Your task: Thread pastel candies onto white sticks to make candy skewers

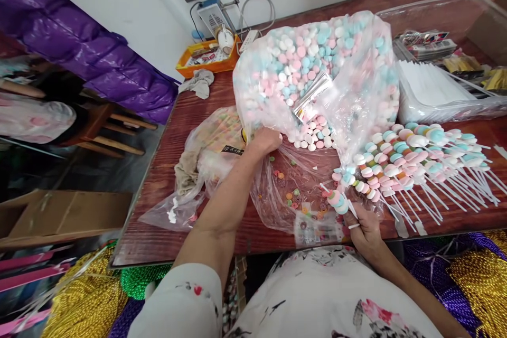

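A big clear plastic bag (356, 90) of pink, blue and white round candies lies open on the wooden table (190, 116). My left hand (264, 140) reaches to the bag's mouth, fingers curled closed on something I cannot make out. My right hand (366, 229) at the table's front edge pinches a white stick threaded with a few candies (337, 200). A row of finished candy sticks (420, 161) lies fanned out to the right. Small coloured ring candies (295, 200) are scattered on the plastic between my hands.
A second crumpled plastic bag (198, 163) lies at the left. An orange tray (206, 58) and a power strip sit by the wall. A clear bin (447, 10) with packets and white sheets stands at the right. Gold, green and purple bead strands hang below the table edge.
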`<state>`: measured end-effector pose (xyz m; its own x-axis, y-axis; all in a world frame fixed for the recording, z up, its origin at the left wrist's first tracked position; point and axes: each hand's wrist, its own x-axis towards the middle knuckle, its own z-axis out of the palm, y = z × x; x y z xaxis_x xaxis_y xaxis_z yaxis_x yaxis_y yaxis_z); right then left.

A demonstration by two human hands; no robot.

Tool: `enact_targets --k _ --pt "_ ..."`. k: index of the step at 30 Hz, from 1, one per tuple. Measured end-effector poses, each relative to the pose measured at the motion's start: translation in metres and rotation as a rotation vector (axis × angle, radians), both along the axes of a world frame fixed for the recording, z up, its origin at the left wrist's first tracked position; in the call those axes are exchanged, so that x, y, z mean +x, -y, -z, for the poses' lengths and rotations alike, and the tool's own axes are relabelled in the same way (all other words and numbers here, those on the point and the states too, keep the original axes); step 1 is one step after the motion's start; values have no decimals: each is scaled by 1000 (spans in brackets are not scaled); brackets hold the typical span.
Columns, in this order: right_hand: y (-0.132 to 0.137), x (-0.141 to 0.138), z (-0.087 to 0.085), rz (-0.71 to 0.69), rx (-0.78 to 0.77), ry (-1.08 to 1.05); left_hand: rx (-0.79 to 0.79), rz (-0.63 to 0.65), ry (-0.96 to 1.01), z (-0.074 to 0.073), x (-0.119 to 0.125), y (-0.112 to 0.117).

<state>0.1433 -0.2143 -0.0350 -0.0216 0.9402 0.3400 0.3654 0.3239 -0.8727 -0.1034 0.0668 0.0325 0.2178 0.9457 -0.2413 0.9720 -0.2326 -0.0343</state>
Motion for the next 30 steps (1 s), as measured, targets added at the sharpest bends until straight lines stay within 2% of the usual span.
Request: enact_targets --k 4,6,7,9,11,13,15,17,20,23,30 --pt "1 0 3 31 31 21 104 40 81 -7 -2 21" --pt "1 0 4 42 45 43 157 85 333 -10 -5 47" --pt "1 0 3 40 51 51 165 79 549 -11 -5 64" --pt "1 1 1 25 66 58 91 -41 1041 -10 -3 103" --pt "2 0 -2 0 81 75 -38 -217 1418 -8 3 143" --pt "4 0 -7 -32 111 110 -153 -347 1638 -5 12 177" --pt "7 -1 -11 -69 134 160 -211 -429 1789 -2 20 199" --pt "10 -2 -16 -104 135 202 -203 -468 1895 1 26 211" --pt "15 -3 -23 -134 126 245 -110 -451 1953 3 31 216" --pt "19 -2 -26 -124 146 281 -21 -394 1960 6 34 217" --pt "22 0 -25 -80 177 315 54 -299 1889 12 34 222"
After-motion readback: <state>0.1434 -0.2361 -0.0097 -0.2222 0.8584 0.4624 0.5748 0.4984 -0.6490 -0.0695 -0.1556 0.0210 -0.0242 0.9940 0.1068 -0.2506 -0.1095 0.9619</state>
